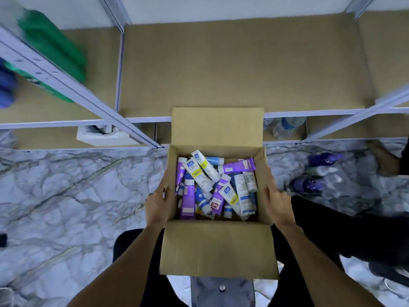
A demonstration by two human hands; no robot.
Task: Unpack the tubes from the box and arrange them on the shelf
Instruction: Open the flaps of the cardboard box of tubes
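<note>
Shelf (239,69): brown board, the bay facing the person held no tubes.
Box (218,247): cardboard, flaps open, just before the shelf.
Left hand (158,202), right hand (276,202): pressed flat on opposite outer walls, fingers extended.
Tubes (215,185): purple, white and yellow, heaped inside the box.
Unpacking judged not yet begun; every tube remained.

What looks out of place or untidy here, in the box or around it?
The tubes lie in a jumbled heap inside the cardboard box, crossing one another at all angles. To the right, some purple items lie loose on the marble floor; they are too blurred to identify. Nothing looks spilled.
</note>
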